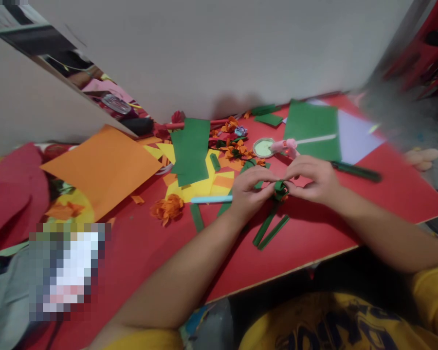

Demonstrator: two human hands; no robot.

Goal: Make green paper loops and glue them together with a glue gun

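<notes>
Between my hands is a small green paper piece (280, 189), curled or folded, with a bit of orange showing at its lower side. My left hand (253, 188) pinches it from the left with thumb and fingers. From the right, the fingertips of my right hand (312, 180) are closed on the same piece. Just below lie narrow green paper strips (273, 232) on the red table. Beyond my fingers a pink glue gun (286, 145) rests with its nozzle over a round dish (263, 148). An orange paper flower (167, 209) sits left of my left hand.
A large orange sheet (104, 170), green sheets (191, 150) and yellow scraps spread to the left. More orange flowers (236, 149) lie at the back. Right are a green sheet (312, 129), a lilac sheet (359, 136) and a dark green pen-like object (357, 171). A wall (219, 53) stands behind.
</notes>
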